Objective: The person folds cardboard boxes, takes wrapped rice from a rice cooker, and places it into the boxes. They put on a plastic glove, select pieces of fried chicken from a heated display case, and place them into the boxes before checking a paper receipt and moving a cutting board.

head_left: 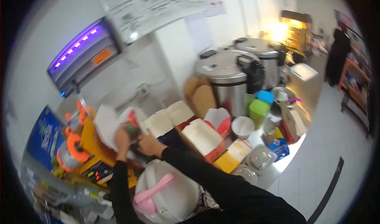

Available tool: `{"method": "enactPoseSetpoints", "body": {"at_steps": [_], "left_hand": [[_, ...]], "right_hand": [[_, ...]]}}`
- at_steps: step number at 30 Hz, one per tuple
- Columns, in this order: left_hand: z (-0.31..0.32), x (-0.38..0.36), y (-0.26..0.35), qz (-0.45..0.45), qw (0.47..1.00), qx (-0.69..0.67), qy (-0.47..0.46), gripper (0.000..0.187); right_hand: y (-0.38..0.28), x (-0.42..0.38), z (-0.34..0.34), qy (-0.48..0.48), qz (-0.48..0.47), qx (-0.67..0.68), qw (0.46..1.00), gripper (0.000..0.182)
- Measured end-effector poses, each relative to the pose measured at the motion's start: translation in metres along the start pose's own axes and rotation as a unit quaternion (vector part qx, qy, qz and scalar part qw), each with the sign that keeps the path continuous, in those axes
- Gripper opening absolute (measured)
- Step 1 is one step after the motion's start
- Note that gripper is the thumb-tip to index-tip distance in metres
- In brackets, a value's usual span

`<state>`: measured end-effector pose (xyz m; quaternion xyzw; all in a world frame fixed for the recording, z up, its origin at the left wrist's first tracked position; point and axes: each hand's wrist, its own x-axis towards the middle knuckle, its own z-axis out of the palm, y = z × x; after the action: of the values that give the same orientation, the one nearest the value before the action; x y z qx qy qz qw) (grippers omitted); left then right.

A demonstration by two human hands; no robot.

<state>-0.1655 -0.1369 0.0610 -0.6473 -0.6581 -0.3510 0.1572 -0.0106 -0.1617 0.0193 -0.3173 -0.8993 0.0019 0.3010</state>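
Both hands are close together at the left part of the counter. My left hand (122,140) has its fingers bent at a small dark green item (132,131), beside a white sheet or box flap (106,123). My right hand (151,144) is just to the right, its fingers curled over something dark that is too blurred to make out. A red and white item (132,116) lies just beyond the hands. Below them stands a white lidded tub (174,184) with a pink scoop (154,193) on top.
Open food boxes (202,137), a green container (259,110), a white bowl (242,127) and clear lids (261,159) stand to the right. Large steel cookers (231,93) are behind. An orange tape dispenser (73,152) is at the left. A person (339,53) stands far right.
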Motion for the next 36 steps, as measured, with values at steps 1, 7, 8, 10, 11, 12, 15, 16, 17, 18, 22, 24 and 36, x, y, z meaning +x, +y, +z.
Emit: {"method": "enactPoseSetpoints", "body": {"at_steps": [1, 7, 8, 10, 11, 12, 15, 16, 17, 18, 22, 24, 36], "left_hand": [[-0.038, 0.015, 0.029, -0.003, 0.995, 0.086, 0.044, 0.027], [-0.142, 0.116, 0.081, 0.114, 0.925, -0.081, 0.352, 0.032], [-0.148, 0.11, 0.103, 0.121, 0.904, -0.103, 0.397, 0.031], [-0.155, 0.069, 0.176, 0.104, 0.878, -0.187, 0.429, 0.029], [-0.151, 0.06, 0.195, 0.144, 0.864, -0.161, 0.454, 0.028], [-0.147, 0.05, 0.213, 0.182, 0.848, -0.132, 0.48, 0.026], [-0.129, 0.002, 0.281, 0.298, 0.786, -0.049, 0.539, 0.02], [-0.123, -0.017, 0.313, 0.315, 0.77, -0.055, 0.553, 0.019], [-0.106, -0.032, 0.331, 0.296, 0.763, -0.176, 0.547, 0.02], [-0.088, -0.048, 0.352, 0.275, 0.739, -0.305, 0.534, 0.021], [-0.057, -0.119, 0.56, 0.096, 0.55, -0.688, 0.463, 0.043], [-0.028, -0.137, 0.632, 0.13, 0.681, -0.428, 0.579, 0.039], [0.303, -0.186, 0.933, 0.266, 0.835, -0.478, 0.062, 0.029]], "right_hand": [[-0.004, -0.004, -0.004, 0.068, -0.004, 0.018, 0.998, 0.029], [-0.019, -0.052, -0.076, 0.099, -0.077, 0.128, 0.984, 0.064], [-0.021, -0.078, -0.119, 0.094, -0.112, 0.146, 0.978, 0.058], [-0.011, -0.148, -0.203, 0.15, -0.188, 0.149, 0.959, 0.047], [-0.001, -0.189, -0.241, 0.211, -0.227, 0.134, 0.941, 0.041], [0.015, -0.237, -0.287, 0.215, -0.232, 0.123, 0.94, 0.035], [0.132, -0.408, -0.301, 0.188, 0.083, 0.008, 0.979, 0.026], [0.145, -0.439, -0.332, 0.388, 0.106, -0.043, 0.914, 0.023], [0.186, -0.486, -0.321, 0.391, 0.231, -0.01, 0.891, 0.033], [0.222, -0.532, -0.306, 0.303, 0.285, -0.046, 0.908, 0.04], [0.266, -0.652, -0.278, -0.164, 0.384, -0.118, 0.901, 0.066], [0.289, -0.701, -0.271, -0.044, 0.234, -0.185, 0.953, 0.021], [0.394, -0.812, -0.41, 0.188, 0.318, -0.293, 0.882, 0.018]]}}
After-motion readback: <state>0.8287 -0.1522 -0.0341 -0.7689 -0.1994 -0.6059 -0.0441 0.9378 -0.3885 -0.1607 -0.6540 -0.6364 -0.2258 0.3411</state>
